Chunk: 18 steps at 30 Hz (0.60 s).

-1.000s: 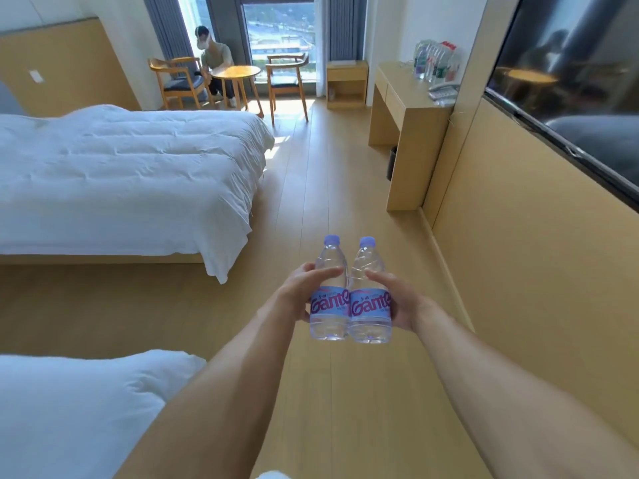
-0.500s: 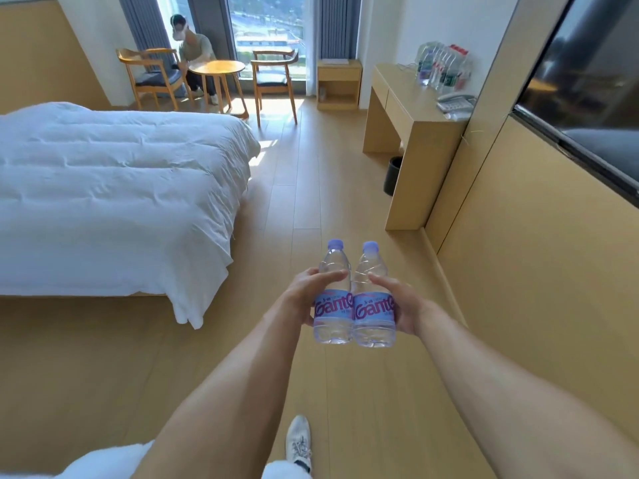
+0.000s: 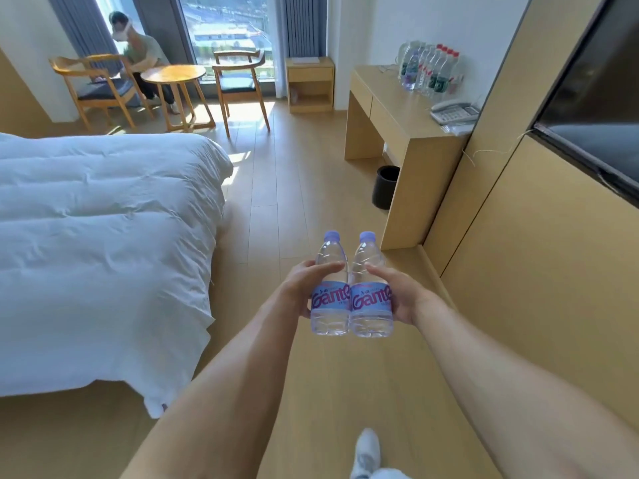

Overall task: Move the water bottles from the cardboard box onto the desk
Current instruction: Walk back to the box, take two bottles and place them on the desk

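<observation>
Two clear water bottles with purple caps and blue-pink labels stand upright side by side in front of me, above the wooden floor. My left hand [image 3: 304, 286] grips the left bottle [image 3: 330, 299]; my right hand [image 3: 401, 293] grips the right bottle [image 3: 370, 300]. The two bottles touch each other. The wooden desk [image 3: 390, 98] stands ahead at the right against the wall, with several water bottles [image 3: 428, 69] grouped at its far end. No cardboard box is in view.
A white bed [image 3: 103, 243] fills the left. A grey phone [image 3: 454, 112] lies on the desk; a black bin [image 3: 385, 186] stands under it. A person sits by a round table [image 3: 173, 76] and chairs at the window. A dark TV [image 3: 594, 98] hangs at the right.
I have walked forward along the aisle; the desk and bed are nearer and larger. Both hands keep the two bottles together. My white shoe shows at the bottom.
</observation>
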{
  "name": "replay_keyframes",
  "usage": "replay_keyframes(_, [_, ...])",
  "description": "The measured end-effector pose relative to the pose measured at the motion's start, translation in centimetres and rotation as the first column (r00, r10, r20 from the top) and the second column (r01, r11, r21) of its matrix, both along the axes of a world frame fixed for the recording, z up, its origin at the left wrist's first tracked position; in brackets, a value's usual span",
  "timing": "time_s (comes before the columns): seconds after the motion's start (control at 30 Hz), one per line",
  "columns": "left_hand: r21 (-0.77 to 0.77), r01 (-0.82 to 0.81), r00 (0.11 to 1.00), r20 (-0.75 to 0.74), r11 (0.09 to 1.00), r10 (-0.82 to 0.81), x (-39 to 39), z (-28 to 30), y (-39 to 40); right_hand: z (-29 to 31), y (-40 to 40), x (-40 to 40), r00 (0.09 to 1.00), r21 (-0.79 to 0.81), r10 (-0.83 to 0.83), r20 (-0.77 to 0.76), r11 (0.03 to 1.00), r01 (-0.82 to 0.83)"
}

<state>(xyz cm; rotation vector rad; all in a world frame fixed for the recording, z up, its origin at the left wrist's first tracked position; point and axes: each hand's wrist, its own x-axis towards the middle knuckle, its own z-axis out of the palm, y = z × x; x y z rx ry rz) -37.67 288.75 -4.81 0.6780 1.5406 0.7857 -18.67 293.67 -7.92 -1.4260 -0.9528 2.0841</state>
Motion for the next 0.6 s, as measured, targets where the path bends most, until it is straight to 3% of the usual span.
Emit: replay_keyframes(0.6, [-0.046, -0.051, 0.995, -0.090, 0.998, 0.047, -6.2, 0.3, 34.7, -0.8, 35.7, -6.8, 0.997, -0.052, 0.033, -0.066, 0.998, -0.036])
